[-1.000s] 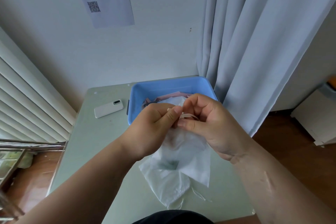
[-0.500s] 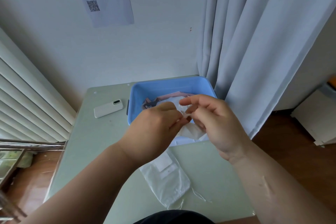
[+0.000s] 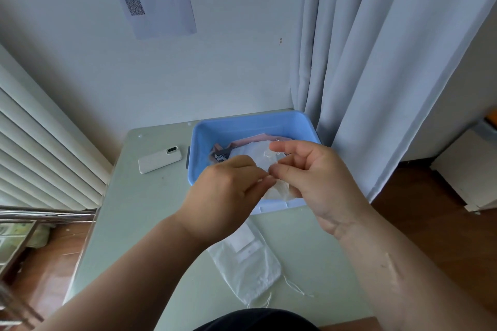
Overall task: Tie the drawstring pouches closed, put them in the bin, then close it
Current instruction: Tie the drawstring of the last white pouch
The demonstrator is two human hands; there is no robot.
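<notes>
A blue bin [image 3: 250, 122] stands at the back of the pale green table [image 3: 150, 196], with pink and white pouches inside. Over the bin's near rim both hands hold a small white drawstring pouch [image 3: 278, 188]. My left hand [image 3: 228, 191] pinches its top from the left. My right hand [image 3: 314, 177] pinches it from the right, index finger raised, a thin string between the fingertips. Most of this pouch is hidden behind the hands. A second white pouch [image 3: 250, 260] lies flat on the table near me, its strings loose at the near end.
A white phone [image 3: 160, 161] lies on the table left of the bin. A grey curtain [image 3: 376, 62] hangs right behind the bin. Slatted blinds [image 3: 40, 148] run along the left. Wooden floor shows on both sides of the table.
The held pouch was bunched up and carried forward from above the table to the bin's near rim. The flat pouch beneath it is now uncovered. My right fingers have spread.
</notes>
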